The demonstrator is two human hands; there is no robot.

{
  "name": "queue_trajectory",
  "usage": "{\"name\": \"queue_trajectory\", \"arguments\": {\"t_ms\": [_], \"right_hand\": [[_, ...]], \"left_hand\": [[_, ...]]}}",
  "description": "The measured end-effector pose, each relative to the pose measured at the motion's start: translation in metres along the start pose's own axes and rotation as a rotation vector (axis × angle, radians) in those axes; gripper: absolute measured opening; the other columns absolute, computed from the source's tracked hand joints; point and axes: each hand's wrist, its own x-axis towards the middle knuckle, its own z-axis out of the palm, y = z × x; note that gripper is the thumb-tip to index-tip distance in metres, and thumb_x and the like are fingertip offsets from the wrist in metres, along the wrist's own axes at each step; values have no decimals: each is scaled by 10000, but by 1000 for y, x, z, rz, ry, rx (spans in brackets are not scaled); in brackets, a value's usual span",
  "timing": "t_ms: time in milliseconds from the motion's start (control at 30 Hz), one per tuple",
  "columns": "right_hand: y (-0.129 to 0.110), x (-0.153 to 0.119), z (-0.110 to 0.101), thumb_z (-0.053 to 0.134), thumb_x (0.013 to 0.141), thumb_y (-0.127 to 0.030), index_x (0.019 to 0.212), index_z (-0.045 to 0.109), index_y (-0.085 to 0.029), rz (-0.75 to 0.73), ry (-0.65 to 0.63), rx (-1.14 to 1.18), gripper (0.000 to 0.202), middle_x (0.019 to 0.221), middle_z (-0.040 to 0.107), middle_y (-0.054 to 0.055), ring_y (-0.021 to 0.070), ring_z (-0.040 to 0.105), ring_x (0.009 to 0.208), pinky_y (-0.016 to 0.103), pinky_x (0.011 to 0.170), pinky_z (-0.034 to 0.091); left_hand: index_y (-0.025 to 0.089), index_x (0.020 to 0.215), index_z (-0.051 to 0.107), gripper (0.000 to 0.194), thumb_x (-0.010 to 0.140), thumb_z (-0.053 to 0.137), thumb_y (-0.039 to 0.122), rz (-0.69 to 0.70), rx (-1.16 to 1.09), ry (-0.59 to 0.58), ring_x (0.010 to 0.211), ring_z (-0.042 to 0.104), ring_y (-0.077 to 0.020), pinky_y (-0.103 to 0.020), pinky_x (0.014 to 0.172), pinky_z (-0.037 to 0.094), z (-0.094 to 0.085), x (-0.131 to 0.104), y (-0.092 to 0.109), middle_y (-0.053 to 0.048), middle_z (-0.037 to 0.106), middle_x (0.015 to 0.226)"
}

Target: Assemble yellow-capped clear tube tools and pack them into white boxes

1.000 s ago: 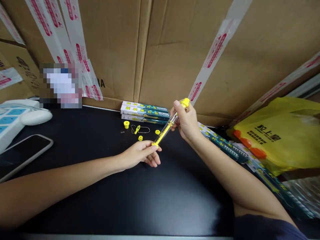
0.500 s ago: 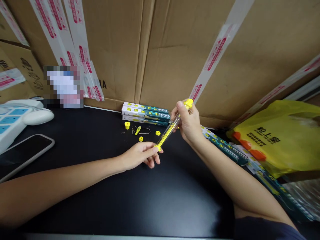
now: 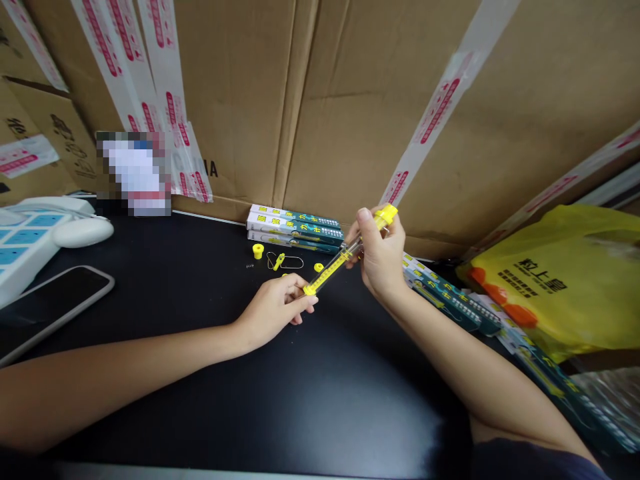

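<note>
A clear tube (image 3: 330, 269) with a yellow scale inside slants up to the right between my hands. Fingers of my left hand (image 3: 280, 301) pinch its lower yellow end. My right hand (image 3: 379, 250) is wrapped round the upper part, below a yellow cap (image 3: 387, 214). Beyond my left hand on the black table lie a yellow flanged cap (image 3: 258, 251), a small spring (image 3: 250, 266), a yellow clip with a wire loop (image 3: 280, 261) and a small yellow ring (image 3: 319, 267). Another yellow piece is mostly hidden behind my left hand.
Printed slim boxes (image 3: 295, 230) are stacked against the cardboard wall (image 3: 240, 100); more boxes (image 3: 445, 293) lie at the right, beside a yellow plastic bag (image 3: 565, 280). On the left are a phone (image 3: 50, 313), a white power strip (image 3: 30, 230) and a white rounded object (image 3: 83, 232).
The tube has tilted flatter, its lower end moving slightly left with my left hand. That hand now covers most of one small yellow piece. The whole view has shifted a little.
</note>
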Motion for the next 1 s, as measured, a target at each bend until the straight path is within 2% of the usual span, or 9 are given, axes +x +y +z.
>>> {"name": "queue_trajectory", "arguments": {"t_ms": [133,267,367,533,667,767,867,933,1000], "right_hand": [[-1,6,-3,634,819,-482,791,444,-247,33,-19,26,304,542,539,-91,51,415,310,184,286,320],[1,12,-6,619,816,-513,781,446,-238,110,-93,90,327,533,521,-86,57,403,316,194,285,311],[7,10,-3,615,819,-517,751,453,-227,167,-164,127,339,523,520,-72,59,408,347,195,309,303],[18,-1,6,611,829,-509,775,468,-222,221,-201,158,325,518,526,-73,62,416,391,190,364,333],[19,-5,9,576,844,-525,746,466,-220,262,-200,166,338,500,513,-77,62,381,356,189,319,281],[16,0,6,560,844,-535,711,462,-220,269,-156,191,356,488,495,-77,60,359,341,198,320,290],[13,15,-4,578,828,-522,700,448,-222,246,-50,224,351,492,495,-76,58,379,356,198,347,310],[11,26,-12,591,809,-535,700,435,-227,240,22,234,362,486,487,-81,60,385,356,198,340,290],[10,35,-19,602,784,-566,703,419,-234,248,71,247,387,476,476,-90,62,371,343,201,323,259]], "left_hand": [[158,874,545,224,814,642,351,4,-48,-21,547,568,-81,-226,554,487,-1,2,0,3,649,752],[136,984,589,308,877,552,423,-18,-175,-183,667,633,-110,-262,673,511,0,4,0,-34,668,814],[121,1062,599,336,881,556,401,-63,-250,-266,751,665,-128,-273,741,501,4,3,0,-60,682,862],[151,1107,521,361,849,609,388,-146,-332,-293,643,664,-118,-270,662,503,8,-1,-2,-15,652,809],[171,1100,500,330,881,557,411,-106,-260,-292,489,581,-69,-209,513,442,7,-2,-7,28,613,737],[165,1144,480,363,885,548,411,-93,-255,-305,475,561,-77,-209,502,445,5,-3,-5,44,598,650],[179,1222,425,396,896,534,376,-69,-244,-245,583,632,-112,-253,599,506,4,-5,-1,12,656,714],[178,1172,453,316,912,506,350,-40,-179,-190,643,653,-119,-267,651,517,3,-7,1,-8,678,764],[164,1063,507,241,911,505,351,-47,-120,-192,664,656,-124,-261,652,513,2,-7,1,-21,683,768]]}}
